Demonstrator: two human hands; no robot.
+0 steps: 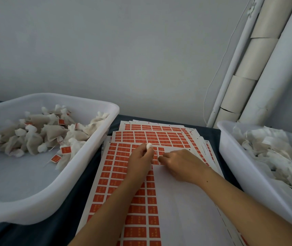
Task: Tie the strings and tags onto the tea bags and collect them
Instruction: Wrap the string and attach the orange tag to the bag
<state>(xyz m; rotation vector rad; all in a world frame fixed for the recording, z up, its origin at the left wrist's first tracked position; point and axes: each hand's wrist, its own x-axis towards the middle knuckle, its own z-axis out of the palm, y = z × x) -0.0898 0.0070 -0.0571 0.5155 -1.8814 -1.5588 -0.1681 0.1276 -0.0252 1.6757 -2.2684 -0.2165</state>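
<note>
No words I can read

My red stickers (124, 176) and the red tags (65, 150) have tiny yellow marks, but they are too small and blurry to read.

i see two bare forearms entering from the lower edge of the head view. no sleeve covers either arm up to the frame border. the left hand (140, 158) and the right hand (182, 166) are ungloved. a small dark mole marks the right wrist.
</note>
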